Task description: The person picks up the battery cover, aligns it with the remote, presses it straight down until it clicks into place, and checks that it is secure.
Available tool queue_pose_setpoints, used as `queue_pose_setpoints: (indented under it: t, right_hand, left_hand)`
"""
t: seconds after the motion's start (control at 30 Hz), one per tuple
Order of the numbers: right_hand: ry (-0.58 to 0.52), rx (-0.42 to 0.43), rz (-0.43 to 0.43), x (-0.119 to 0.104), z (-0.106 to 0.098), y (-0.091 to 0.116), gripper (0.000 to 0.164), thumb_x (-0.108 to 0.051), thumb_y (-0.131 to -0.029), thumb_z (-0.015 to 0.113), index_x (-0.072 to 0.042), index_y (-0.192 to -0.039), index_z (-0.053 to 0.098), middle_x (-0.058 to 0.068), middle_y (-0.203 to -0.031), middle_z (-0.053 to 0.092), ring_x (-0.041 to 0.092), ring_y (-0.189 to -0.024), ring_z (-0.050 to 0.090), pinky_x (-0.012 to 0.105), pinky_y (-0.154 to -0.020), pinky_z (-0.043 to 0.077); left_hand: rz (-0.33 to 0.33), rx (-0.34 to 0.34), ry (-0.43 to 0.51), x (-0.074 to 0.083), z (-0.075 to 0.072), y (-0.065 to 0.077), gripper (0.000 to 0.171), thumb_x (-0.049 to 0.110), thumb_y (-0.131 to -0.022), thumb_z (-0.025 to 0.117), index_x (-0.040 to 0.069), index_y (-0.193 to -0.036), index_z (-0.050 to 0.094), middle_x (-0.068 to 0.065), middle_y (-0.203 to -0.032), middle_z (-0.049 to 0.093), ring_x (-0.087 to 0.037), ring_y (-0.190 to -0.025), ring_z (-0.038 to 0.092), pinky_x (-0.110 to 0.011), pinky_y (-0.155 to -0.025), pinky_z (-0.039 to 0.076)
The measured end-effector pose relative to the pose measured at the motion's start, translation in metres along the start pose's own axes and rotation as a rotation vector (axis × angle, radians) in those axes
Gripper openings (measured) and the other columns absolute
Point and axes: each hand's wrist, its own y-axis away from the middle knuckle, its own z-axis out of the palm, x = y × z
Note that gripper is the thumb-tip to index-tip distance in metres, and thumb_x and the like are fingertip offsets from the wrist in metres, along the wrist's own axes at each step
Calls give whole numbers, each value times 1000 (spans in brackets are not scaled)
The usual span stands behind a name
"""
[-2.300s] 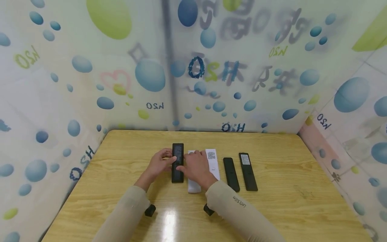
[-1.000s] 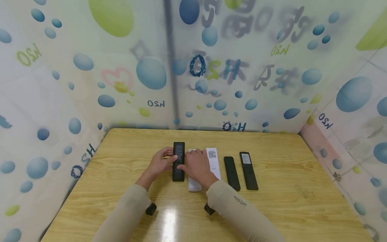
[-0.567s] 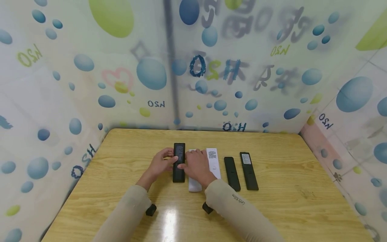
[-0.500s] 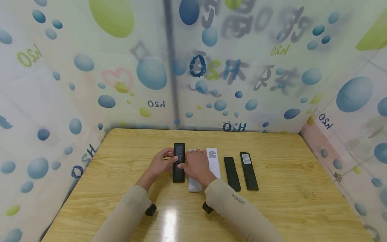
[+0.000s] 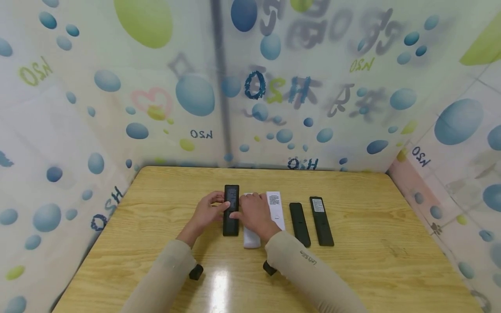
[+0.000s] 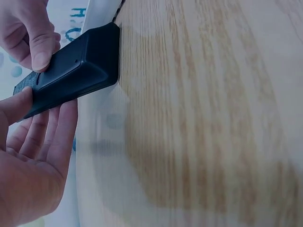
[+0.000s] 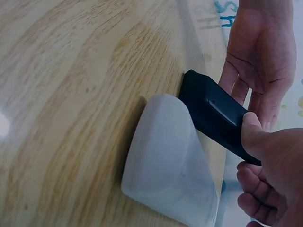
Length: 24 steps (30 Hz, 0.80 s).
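Observation:
A black remote control (image 5: 231, 227) is held back side up between both hands, its lower end near the table. My left hand (image 5: 204, 212) grips its left side. In the left wrist view, that hand's thumb lies over the remote control (image 6: 71, 71) and its fingers reach underneath. From the right, my right hand (image 5: 255, 214) holds the same remote, thumb pressed on the back cover. In the right wrist view, the fingers of the right hand (image 7: 281, 161) are curled at the remote's far end. Part of a white remote control (image 5: 252, 240) lies hidden beneath the right hand.
Right of the hands lie a second white remote control (image 5: 275, 208) with printed text, a shorter black remote control (image 5: 299, 225), and a longer black remote control (image 5: 322, 225) with a white label. The wooden table (image 5: 372, 261) meets a patterned wall covering (image 5: 332, 130).

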Motion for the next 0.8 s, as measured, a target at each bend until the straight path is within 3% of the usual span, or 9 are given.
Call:
queue_pose_setpoints:
  t: [0.4,0.63,0.8]
  right_hand:
    - [44,6,-23,0,-4,5,57,-70,-82,58,-19,-106,66,-4,-97,67,20,-97,56,40,-95,40]
    - [22,33,-76,7,-12,13,56,-67,-85,57,-21,-115,68,-4,-111,70,21,-103,58,43,-98,41]
    - [20,58,-74,20,-15,16,51,-64,-87,58,-22,-115,68,-2,-112,70,22,-108,58,46,-102,40]
  left_hand:
    - [2,5,23,1,0,1,34,15,-95,64,0,-124,55,-20,-117,56,-15,-80,62,-43,-70,60]
    - [-36,-11,35,4,-5,3,36,19,-96,63,1,-125,54,-18,-118,54,-16,-81,64,-37,-68,60]
    - [-90,-19,-9,5,-8,8,40,20,-96,62,-1,-128,54,-18,-114,57,-17,-81,62,-37,-69,59]
